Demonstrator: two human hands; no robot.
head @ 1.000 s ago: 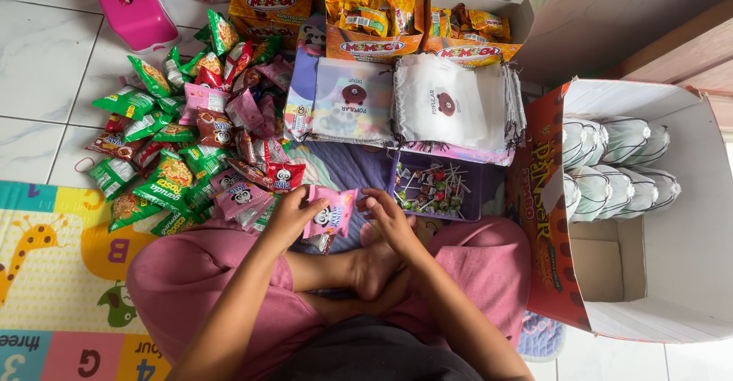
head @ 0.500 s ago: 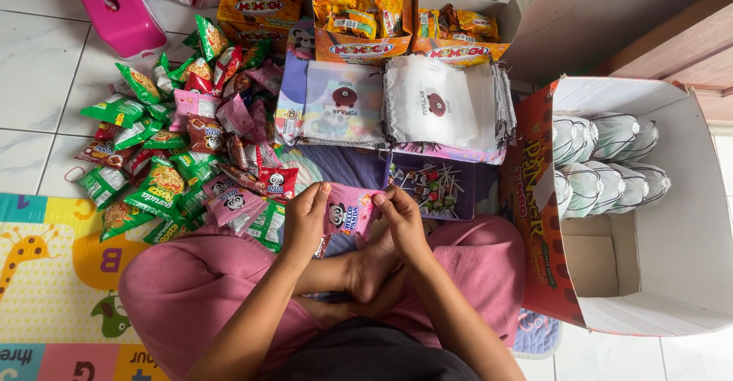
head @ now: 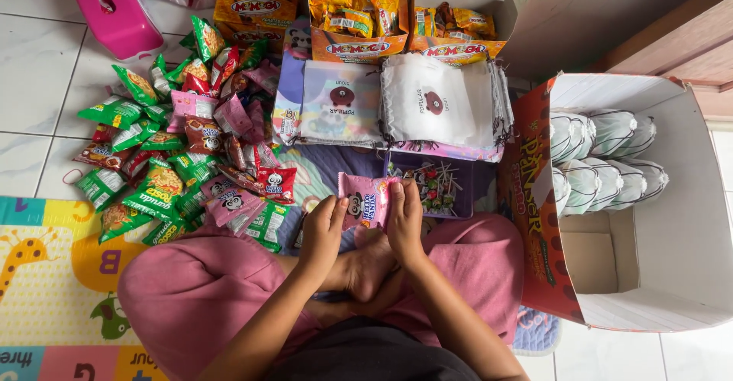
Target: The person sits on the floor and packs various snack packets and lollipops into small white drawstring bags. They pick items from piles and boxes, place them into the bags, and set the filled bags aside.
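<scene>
Pink snack packet (head: 368,200), panda face printed, upright, gripped by left hand (head: 324,232) and right hand (head: 405,217) at side edges.

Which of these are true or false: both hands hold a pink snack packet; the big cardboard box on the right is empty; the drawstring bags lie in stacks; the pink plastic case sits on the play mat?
1. Both the left hand and the right hand hold the pink snack packet. True.
2. The cardboard box is empty. False: it holds wrapped cups, stacked on their sides.
3. The white drawstring bags lie in stacks. True.
4. The pink plastic case sits on the play mat. False: it rests on the tiled floor, far from the mat.
</scene>
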